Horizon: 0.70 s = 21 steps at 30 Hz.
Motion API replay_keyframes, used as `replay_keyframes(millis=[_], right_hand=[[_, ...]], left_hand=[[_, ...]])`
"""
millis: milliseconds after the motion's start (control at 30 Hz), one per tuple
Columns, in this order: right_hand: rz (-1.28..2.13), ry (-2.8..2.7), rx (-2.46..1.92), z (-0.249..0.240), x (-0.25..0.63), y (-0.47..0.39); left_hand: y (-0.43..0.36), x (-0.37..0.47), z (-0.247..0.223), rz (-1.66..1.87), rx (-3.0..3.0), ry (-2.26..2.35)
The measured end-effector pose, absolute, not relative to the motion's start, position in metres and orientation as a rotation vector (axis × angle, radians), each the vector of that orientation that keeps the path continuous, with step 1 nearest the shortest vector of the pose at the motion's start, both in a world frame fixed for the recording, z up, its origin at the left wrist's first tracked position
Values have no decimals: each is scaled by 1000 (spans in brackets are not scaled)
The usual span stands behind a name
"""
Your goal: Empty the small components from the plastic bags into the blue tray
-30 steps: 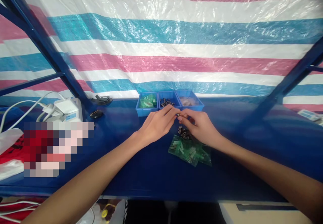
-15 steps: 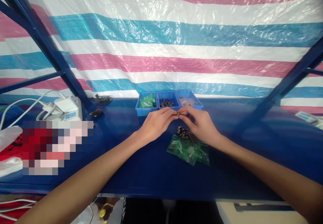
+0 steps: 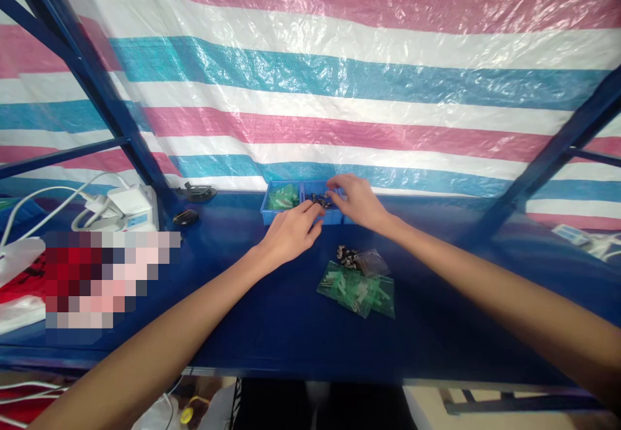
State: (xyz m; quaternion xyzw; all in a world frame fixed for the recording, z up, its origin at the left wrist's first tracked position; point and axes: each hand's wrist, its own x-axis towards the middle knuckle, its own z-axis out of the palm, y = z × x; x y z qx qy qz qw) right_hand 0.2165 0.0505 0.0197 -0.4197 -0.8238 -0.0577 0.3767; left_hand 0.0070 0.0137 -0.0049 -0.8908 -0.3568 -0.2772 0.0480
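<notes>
My left hand (image 3: 291, 231) is at the front edge of the middle blue bin (image 3: 322, 218), its thumb and fingers apart with nothing visible between them. Above that same bin, toward its right side, my right hand (image 3: 359, 202) reaches in with thumb and fingers spread. Small dark metallic parts (image 3: 317, 200) lie in the middle bin, partly hidden by my fingers. The left blue bin (image 3: 280, 215) holds small green pieces in clear plastic (image 3: 284, 196). My right hand covers most of the right-hand bin.
On the blue table (image 3: 272, 326), nearer to me, lie green-tinted plastic bags (image 3: 356, 291), a small clear bag (image 3: 373, 262) and a pile of dark metallic parts (image 3: 347, 255). At left are a black mouse-like object (image 3: 186, 216) and a white power strip (image 3: 145, 213) with cables.
My hands have parted from a pinch around a small part in front of the bins. My right hand has moved up over the bins; my left fingers have opened. The small part is no longer visible between them.
</notes>
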Motion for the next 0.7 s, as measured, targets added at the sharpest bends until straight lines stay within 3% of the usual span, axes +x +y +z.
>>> replay_keyframes(millis=[367,700], right_hand=[[32,-2191,-1142,1,239,-26],[47,-2365,-1286,-12,234,-31]], left_hand=[[4,17,-11,-767,-3145,-848],[5,17,-15,-674,-3127,-858]])
